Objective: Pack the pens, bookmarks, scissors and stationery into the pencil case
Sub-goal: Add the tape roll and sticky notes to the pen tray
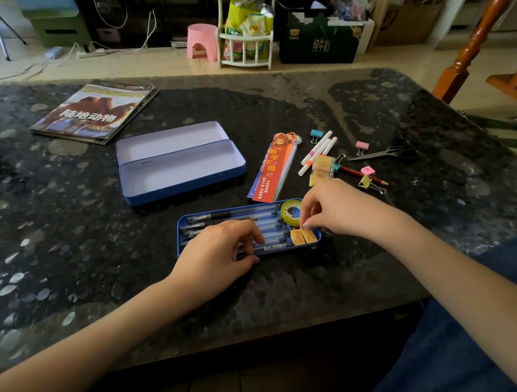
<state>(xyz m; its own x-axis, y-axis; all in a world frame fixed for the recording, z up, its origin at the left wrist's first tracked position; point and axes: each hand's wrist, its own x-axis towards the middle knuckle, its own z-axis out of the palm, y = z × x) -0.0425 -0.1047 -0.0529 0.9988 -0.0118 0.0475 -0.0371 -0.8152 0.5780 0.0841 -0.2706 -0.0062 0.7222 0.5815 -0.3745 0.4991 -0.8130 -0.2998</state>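
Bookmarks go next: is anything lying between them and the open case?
Nothing visible does. The bookmarks lie just right of the open pencil case, with bare table between them. The case's lower half looks empty, and the white markers lie on the bookmarks' far side.

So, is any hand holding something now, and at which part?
The right hand pinches the top edge of an orange eraser in the blue tray. The left hand rests on the pens, curled over one; grip unclear.
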